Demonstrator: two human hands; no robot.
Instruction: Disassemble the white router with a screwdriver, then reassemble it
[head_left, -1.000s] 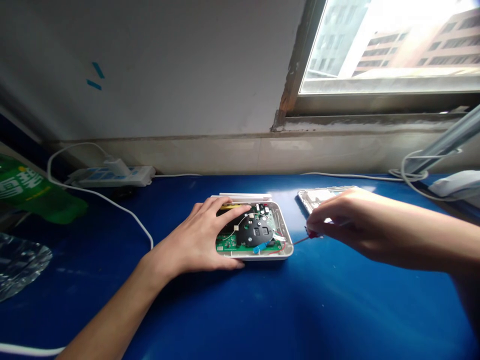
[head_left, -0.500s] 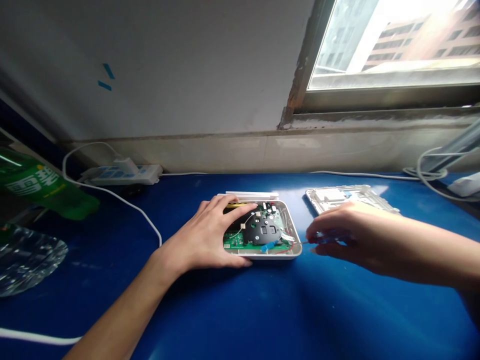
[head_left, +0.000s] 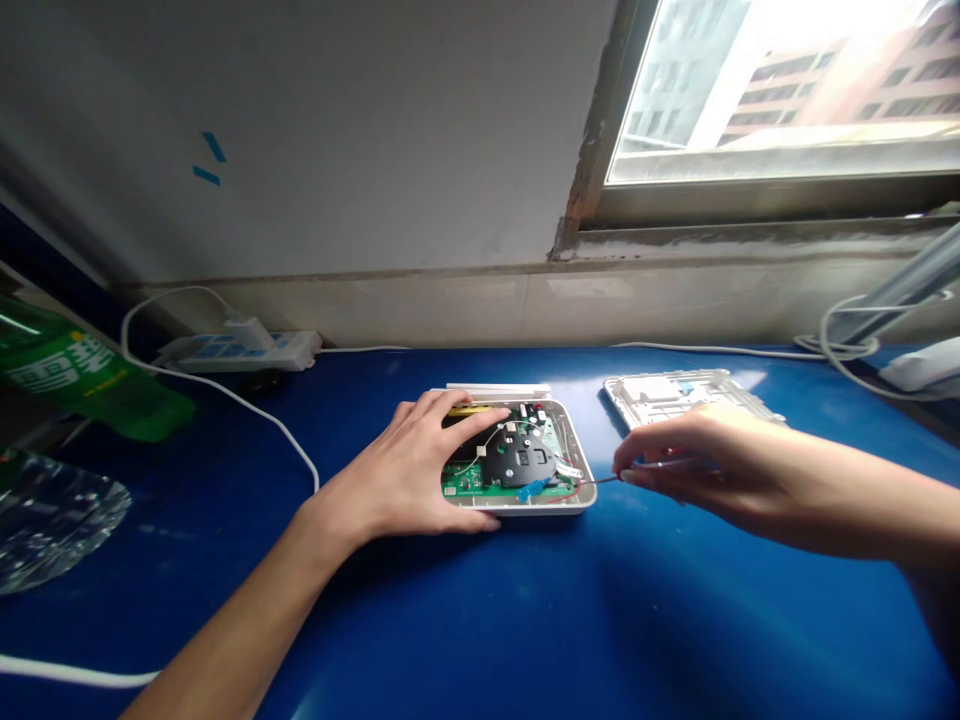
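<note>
An opened white electronic device lies on the blue table, its circuit board and a black cover plate exposed. My left hand grips the device's left side, thumb along the front edge and fingers across the top. Blue connectors and a red wire sit near its front right corner. In my closed right hand is what looks like a screwdriver with a see-through handle. Its thin shaft points left over the device's right rim; I cannot tell what its tip touches.
Behind my right hand lies a detached white cover. A white power strip with a plugged-in charger stands by the wall, its cable running forward. A green bottle and a clear plastic item are at left. Coiled cable lies right.
My right hand has shifted slightly, with the shaft more visible and angled at the device's right rim. The whole view has drifted a little. My left hand keeps its hold.
</note>
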